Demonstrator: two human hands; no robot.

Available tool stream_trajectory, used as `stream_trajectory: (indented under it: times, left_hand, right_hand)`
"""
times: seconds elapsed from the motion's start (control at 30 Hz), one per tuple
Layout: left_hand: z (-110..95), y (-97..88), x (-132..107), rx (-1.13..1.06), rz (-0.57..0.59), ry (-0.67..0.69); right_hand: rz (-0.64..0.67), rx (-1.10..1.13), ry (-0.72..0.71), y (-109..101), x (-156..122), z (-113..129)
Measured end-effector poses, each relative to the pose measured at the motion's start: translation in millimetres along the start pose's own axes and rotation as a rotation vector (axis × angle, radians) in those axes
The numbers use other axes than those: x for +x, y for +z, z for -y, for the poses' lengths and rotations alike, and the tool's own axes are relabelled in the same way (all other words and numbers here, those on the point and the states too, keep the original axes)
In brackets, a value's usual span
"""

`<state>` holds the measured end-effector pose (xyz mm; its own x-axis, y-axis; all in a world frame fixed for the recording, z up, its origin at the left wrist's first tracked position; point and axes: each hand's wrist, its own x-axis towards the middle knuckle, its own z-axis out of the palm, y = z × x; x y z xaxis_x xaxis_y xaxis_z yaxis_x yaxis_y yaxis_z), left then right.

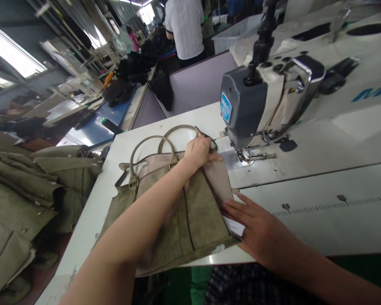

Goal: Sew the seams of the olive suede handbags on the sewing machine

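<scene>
2 hands (198, 151) (263, 231) on handbag (206, 216), forearm (146, 216) across, sewing machine (246, 110) beside, olive pile (25, 182) left

Sewing workshop. Main fixture: one grey-and-white industrial sewing machine (244, 106), set on a white worktable (320, 233) marked with a ruler scale. Left of the machine: one olive-green, two-handled handbag (205, 216); farther left, a heap of olive-green bags (28, 173). Beyond the machine, leftward: a white plastic bin (233, 38), a white-shirted worker (186, 27), a second, white sewing machine (79, 87).
</scene>
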<state>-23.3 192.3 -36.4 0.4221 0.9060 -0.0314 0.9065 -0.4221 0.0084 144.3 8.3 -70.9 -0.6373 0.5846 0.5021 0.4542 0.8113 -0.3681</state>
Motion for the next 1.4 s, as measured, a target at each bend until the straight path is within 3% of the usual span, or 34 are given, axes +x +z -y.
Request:
stream_trajectory:
  times: [0.1,0.27,0.47,0.53,0.73,0.87,0.97,1.1,1.27,1.4]
  left_hand:
    - [4.4,3.6,-2.6,0.018,-0.044,0.002]
    - [10.2,16.7,-18.1,-0.018,-0.221,0.005]
    - [20.0,19.5,-11.7,-0.137,-0.097,0.001]
    - [19.2,19.0,-11.7,-0.139,-0.096,-0.013]
    - [4.4,20.0,-25.5,-0.141,-0.197,-0.084]
    - [-11.0,22.8,-43.3,-0.212,-0.191,-0.096]
    - [-24.5,26.6,-53.7,-0.234,-0.256,-0.088]
    - [-31.2,27.2,-31.0,-0.166,-0.29,-0.016]
    - [-22.4,22.8,21.8,-0.171,-0.235,0.05]
    - [-32.0,24.8,11.2,-0.181,-0.23,0.05]
  right_hand:
    - [-0.02,-0.006,-0.039,-0.7,6.3,-3.9]
    - [-0.002,0.029,-0.074,-7.9,13.0,-8.1]
    - [0.221,0.145,-0.094,-14.4,19.0,-22.3]
    - [0.235,0.146,-0.079,-10.5,18.3,-25.9]
    - [0.012,-0.004,-0.194,-2.4,9.6,-25.1]
    - [0.052,0.031,-0.276,-21.6,1.2,-12.1]
    - [0.089,0.054,-0.286,-39.9,-7.2,-9.6]
    - [0.094,0.046,-0.296,-47.4,-10.1,-34.3]
    - [-0.018,-0.052,-0.266,-31.2,-1.1,-61.3]
    - [-0.018,-0.029,-0.252,-34.7,-10.9,-46.4]
